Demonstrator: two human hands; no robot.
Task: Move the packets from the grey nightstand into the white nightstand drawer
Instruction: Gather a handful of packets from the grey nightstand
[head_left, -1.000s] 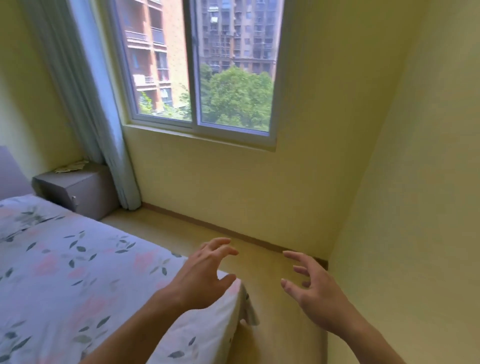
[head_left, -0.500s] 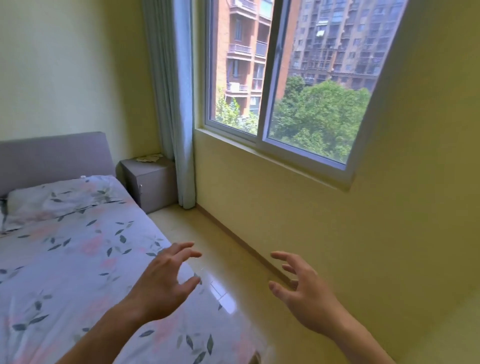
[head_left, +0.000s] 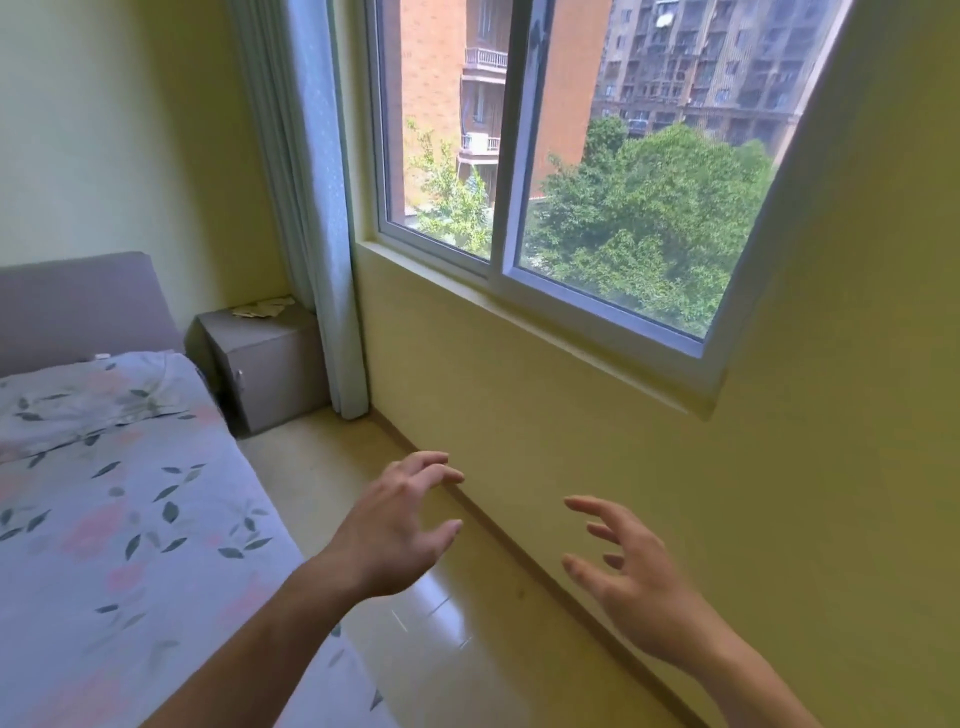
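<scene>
The grey nightstand (head_left: 275, 364) stands in the far corner, between the bed's headboard and the curtain. Several pale packets (head_left: 262, 307) lie on its top. My left hand (head_left: 400, 525) floats in front of me over the floor strip, fingers spread and loosely bent, holding nothing. My right hand (head_left: 631, 577) hangs beside it near the wall, fingers also spread and empty. Both hands are well short of the nightstand. No white nightstand is in view.
A bed (head_left: 119, 519) with a floral cover fills the left side, its grey headboard (head_left: 78, 306) against the far wall. A narrow strip of glossy floor (head_left: 415, 623) runs between bed and window wall. A curtain (head_left: 317, 208) hangs beside the nightstand.
The view has swung and advanced along the bed's side, so the grey nightstand looks nearer and more central. Both hands stay raised, spread and empty.
</scene>
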